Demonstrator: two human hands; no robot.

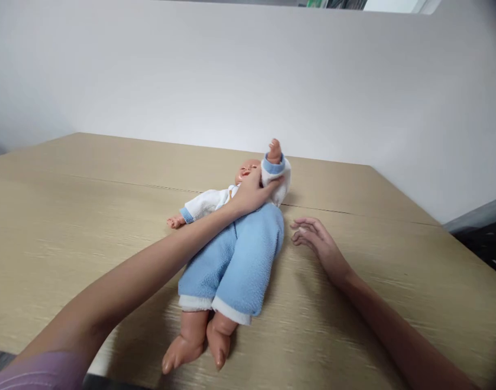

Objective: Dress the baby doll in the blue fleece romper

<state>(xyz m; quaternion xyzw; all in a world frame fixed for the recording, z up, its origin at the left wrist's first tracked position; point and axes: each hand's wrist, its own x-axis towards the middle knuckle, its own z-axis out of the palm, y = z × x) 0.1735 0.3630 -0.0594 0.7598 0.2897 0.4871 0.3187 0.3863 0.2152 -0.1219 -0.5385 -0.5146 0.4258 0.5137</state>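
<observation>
A baby doll [248, 254] in blue fleece trousers and a white top with blue cuffs lies on its back, bare feet toward me. My left hand [253, 190] reaches across its body and grips it at the upper chest and the base of its raised arm. The fingertips are partly hidden, and the hand covers part of the doll's chin. That raised arm points upward, and the other arm stretches out to the left on the table. Just right of the doll's trousers, my right hand [315, 236] hovers with loosely bent fingers, holding nothing and apart from the doll.
The light wooden table [109, 216] has a thin seam running across it behind the doll's middle. A white wall or panel [231, 76] rises at its far edge, with an opening at the top. Something dark [483, 238] stands beyond the right edge.
</observation>
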